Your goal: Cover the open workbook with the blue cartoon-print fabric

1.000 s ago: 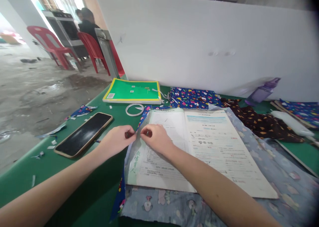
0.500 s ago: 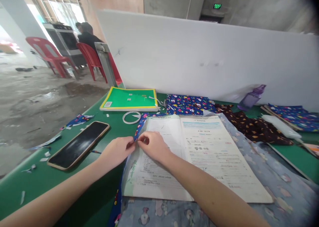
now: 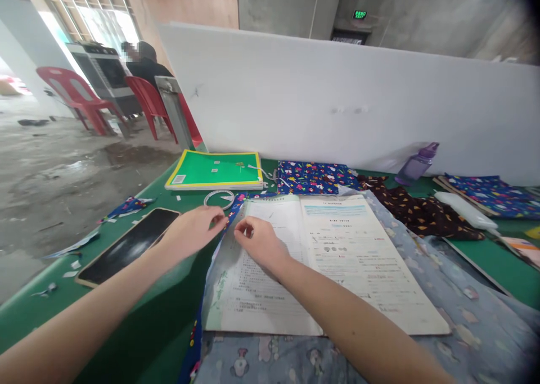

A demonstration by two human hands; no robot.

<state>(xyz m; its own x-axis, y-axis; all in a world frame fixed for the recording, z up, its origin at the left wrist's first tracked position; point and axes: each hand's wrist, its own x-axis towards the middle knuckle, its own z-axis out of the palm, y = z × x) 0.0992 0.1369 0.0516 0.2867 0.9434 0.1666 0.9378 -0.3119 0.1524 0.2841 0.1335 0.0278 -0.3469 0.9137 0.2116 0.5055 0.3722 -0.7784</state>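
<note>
My left hand (image 3: 192, 233) lies over the green table (image 3: 164, 294) with its fingers stretched out, the tips close to a white tape ring (image 3: 219, 199) and the left edge of an open printed booklet (image 3: 337, 260). On the booklet's left page rests my right hand (image 3: 259, 242), thumb and forefinger pinched together near the page edge; I cannot make out what they hold. Beneath the booklet is a pale blue-grey cartoon fabric (image 3: 464, 328), and a dark blue patterned strip (image 3: 237, 205) shows along the booklet's left side.
A phone (image 3: 126, 246) lies face up left of my left hand. At the back are a green book (image 3: 215, 169), blue floral fabric (image 3: 314, 177), brown fabric (image 3: 422, 212), a purple bottle (image 3: 415, 165) and a white partition (image 3: 337, 103). A person (image 3: 145, 63) sits by red chairs (image 3: 76, 91).
My hands, pinched together at the booklet's left edge, have come apart. The left hand has opened and slid left toward the tape ring. The camera has tilted up a little.
</note>
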